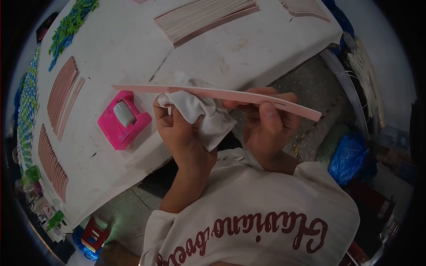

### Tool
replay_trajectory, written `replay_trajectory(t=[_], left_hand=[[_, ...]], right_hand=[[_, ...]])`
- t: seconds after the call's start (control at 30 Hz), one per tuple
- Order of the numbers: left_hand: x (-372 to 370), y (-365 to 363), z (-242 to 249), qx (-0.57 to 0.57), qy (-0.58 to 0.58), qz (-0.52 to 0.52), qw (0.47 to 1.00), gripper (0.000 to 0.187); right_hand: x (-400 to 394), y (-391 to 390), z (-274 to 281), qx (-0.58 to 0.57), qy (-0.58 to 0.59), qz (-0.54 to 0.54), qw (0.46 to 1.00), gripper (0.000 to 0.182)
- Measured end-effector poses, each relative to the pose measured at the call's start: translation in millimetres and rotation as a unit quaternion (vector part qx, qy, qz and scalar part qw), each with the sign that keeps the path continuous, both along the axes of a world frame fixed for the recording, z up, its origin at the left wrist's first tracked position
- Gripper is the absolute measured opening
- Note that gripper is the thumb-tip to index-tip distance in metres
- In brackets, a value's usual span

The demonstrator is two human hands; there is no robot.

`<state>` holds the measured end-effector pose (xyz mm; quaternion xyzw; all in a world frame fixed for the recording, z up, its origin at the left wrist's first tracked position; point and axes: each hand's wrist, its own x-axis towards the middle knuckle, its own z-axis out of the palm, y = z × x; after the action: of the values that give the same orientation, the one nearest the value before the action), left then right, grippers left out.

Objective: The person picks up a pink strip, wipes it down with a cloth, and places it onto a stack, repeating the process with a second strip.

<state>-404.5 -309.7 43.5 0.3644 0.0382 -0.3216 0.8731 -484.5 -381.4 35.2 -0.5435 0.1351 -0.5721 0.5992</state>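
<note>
A long, thin pink strip [217,94] runs nearly level across the front of me, its left end out over the table. Near its right end my right hand [270,124] grips it between thumb and fingers, beside a small slit. My left hand [179,128] is closed on a crumpled white cloth [202,117], which is bunched against the strip's underside around its middle. Some of the left fingers are hidden by the cloth. Just left of that hand, a bright pink holder with a pale roller [124,114] stands on the table.
On the white table [120,48] lie a large stack of pink strips [208,20] and smaller fanned rows [62,95] at the left. Green and blue pieces [73,26] line the far left edge. A blue plastic bag [349,157] sits at the right, below table level.
</note>
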Motion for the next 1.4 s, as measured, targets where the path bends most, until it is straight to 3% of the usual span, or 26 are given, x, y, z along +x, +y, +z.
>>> replay_trajectory(t=[0.27, 0.33, 0.67, 0.77, 0.97, 1.07, 1.13, 1.23, 1.4], left_hand=[[-2.0, -2.3, 1.9, -0.027, -0.023, -0.049, 0.998, 0.028], [-2.6, -2.3, -1.9, 0.012, -0.075, -0.088, 0.993, 0.032], [-16.7, -12.3, 15.1, 0.031, -0.065, -0.096, 0.993, 0.029], [-18.7, -12.2, 13.1, 0.032, -0.071, -0.109, 0.991, 0.030], [-8.3, -10.8, 12.1, 0.038, -0.070, -0.068, 0.994, 0.027], [5.4, -5.8, 11.3, -0.008, -0.058, -0.078, 0.995, 0.040], [11.5, -2.6, 9.3, -0.008, -0.139, -0.074, 0.988, 0.025], [18.4, 4.0, 1.3, -0.019, -0.141, -0.037, 0.989, 0.024], [22.2, 6.5, 0.8, -0.007, -0.166, -0.028, 0.986, 0.025]], right_hand=[[0.0, 1.4, 1.0, -0.028, 0.032, -0.011, 0.999, 0.009], [-0.8, 1.8, 3.0, -0.037, 0.064, -0.024, 0.997, 0.008], [2.8, -5.8, -0.6, -0.073, 0.021, -0.014, 0.997, 0.009], [0.5, -7.0, 2.9, -0.113, 0.085, -0.029, 0.990, 0.008], [4.8, 0.9, 3.7, -0.040, 0.091, 0.010, 0.995, 0.010], [8.0, 2.7, -0.8, 0.010, 0.027, 0.049, 0.998, 0.012], [-0.5, -0.2, -16.7, 0.075, 0.018, 0.074, 0.994, 0.015], [-13.3, -4.3, -22.3, 0.147, 0.056, 0.042, 0.987, 0.027], [-17.9, -9.5, -12.9, 0.100, -0.013, 0.037, 0.994, 0.023]])
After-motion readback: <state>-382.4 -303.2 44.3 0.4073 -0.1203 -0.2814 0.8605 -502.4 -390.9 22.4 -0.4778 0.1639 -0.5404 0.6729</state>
